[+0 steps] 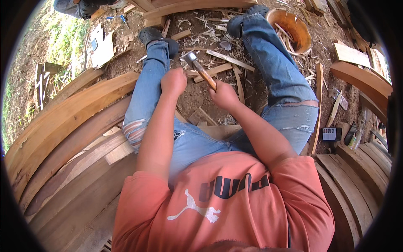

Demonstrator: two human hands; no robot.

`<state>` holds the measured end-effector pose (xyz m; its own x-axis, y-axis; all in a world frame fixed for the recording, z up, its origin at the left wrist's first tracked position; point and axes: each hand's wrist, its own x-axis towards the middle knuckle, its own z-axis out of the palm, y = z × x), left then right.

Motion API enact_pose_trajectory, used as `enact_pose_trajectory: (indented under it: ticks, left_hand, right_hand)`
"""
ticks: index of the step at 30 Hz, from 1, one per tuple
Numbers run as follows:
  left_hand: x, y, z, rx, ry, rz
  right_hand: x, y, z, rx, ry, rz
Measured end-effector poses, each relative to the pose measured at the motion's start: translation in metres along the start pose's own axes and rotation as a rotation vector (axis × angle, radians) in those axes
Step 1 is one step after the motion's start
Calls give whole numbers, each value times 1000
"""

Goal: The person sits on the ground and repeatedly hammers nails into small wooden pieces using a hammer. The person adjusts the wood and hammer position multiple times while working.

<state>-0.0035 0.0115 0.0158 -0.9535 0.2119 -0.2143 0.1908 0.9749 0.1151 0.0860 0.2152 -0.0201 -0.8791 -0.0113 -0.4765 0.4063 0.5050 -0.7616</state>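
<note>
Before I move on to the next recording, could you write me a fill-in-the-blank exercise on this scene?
1. The ____ hand grips the hammer.
2. The hammer's handle is made of ____.
3. The colour of the torn jeans is ____.
4. Grass shows on the picture's ____ side.
Missing words: right; wood; blue; left.
</note>
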Motion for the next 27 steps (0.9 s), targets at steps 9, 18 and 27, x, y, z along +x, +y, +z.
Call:
enact_pose_trajectory:
  ticks: [9,18,27]
  left_hand:
    - [1,4,-8,45,-41,0]
    - [5,10,-10,35,-55,17]
    - [-10,11,-7,77,-99,2]
  right_hand:
    - [18,40,10,-68,79,93]
    - [-2,-12,-19,24,-13,23]
    - [-21,-12,-6,60,-13,-16]
